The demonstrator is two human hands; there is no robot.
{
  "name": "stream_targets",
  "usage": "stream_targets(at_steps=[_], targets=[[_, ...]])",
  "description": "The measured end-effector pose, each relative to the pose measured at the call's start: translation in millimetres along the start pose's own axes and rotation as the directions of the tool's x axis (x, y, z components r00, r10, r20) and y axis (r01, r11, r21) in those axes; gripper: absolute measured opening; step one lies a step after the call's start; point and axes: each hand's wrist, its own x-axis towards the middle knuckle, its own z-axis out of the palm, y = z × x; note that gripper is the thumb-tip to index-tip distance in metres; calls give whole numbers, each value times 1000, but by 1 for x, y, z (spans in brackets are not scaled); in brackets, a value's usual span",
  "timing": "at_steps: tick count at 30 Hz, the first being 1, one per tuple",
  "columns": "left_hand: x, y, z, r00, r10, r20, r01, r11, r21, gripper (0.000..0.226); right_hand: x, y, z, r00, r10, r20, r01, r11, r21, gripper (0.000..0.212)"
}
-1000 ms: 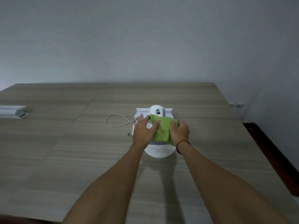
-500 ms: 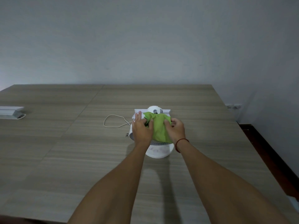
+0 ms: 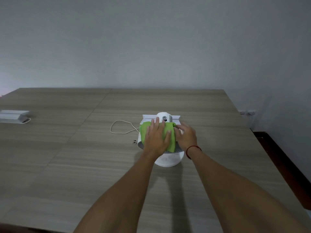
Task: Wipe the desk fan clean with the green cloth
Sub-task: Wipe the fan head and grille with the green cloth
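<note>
One desk fan (image 3: 165,161) mid-desk (image 3: 70,162), one green cloth (image 3: 170,133) draped over it. My left hand (image 3: 155,139) lies flat on cloth; right hand (image 3: 186,136) pinches its right edge (2 hands total). One white cord (image 3: 117,126) at left.

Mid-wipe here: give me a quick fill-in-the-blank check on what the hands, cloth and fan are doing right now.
1. The left hand lies flat on the ____ cloth, pressing it onto the fan.
2. A red string circles the wrist of the ____ hand.
3. The fan's white cord lies looped on the table, to the ____ of the fan as the camera sees it.

Missing words: green; right; left
</note>
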Motion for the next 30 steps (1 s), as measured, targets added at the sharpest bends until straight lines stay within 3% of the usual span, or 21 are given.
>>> stream_targets(at_steps=[3, 7, 9, 11, 12, 13, 15, 17, 22, 24, 26, 28, 30], targets=[[-3, -15, 6, 999, 20, -48, -15, 994, 109, 87, -4, 4, -5, 997, 12, 70, -14, 999, 35, 34], [1, -32, 5, 995, 52, -81, -40, 989, 141, 82, -3, 1, -3, 991, -22, 135, 21, 1000, 5, 28], [7, -38, 6, 990, -44, -137, 57, 994, 91, 73, 1, -3, -1, 991, -25, 131, 34, 997, -68, 30], [13, -51, 15, 948, -258, -188, 237, 963, -127, 59, 6, -1, -2, 993, -11, 115, 23, 994, -106, 32], [16, -59, 17, 893, -420, -159, 360, 881, -308, 54, 8, 1, -2, 994, -12, 107, 24, 994, -109, 32], [18, -65, 16, 811, -583, -56, 488, 726, -485, 53, 9, 3, -3, 995, -14, 100, 24, 994, -105, 31], [18, -77, 16, 653, -722, 227, 649, 380, -659, 55, 12, 6, -2, 996, -16, 91, 25, 995, -94, 30], [15, -80, 17, 622, -735, 269, 668, 320, -672, 55, 15, 7, 0, 995, -13, 95, 23, 994, -107, 30], [9, -55, 11, 754, -655, -44, 467, 582, -666, 49, 17, 9, 1, 996, -12, 89, 23, 991, -130, 31], [8, -44, 6, 842, -511, -174, 334, 747, -574, 45, 15, 8, 2, 995, -18, 96, 30, 992, -123, 31], [7, -31, 0, 932, -256, -257, 121, 888, -443, 41, 13, 4, 3, 994, -27, 108, 40, 992, -123, 33], [9, -18, 2, 987, -39, -155, -9, 956, -292, 43, 10, 2, 2, 991, -32, 130, 47, 992, -114, 33], [8, -10, 7, 996, 89, -18, -90, 995, -48, 52, 10, 4, 0, 986, -18, 167, 36, 994, -108, 31]])
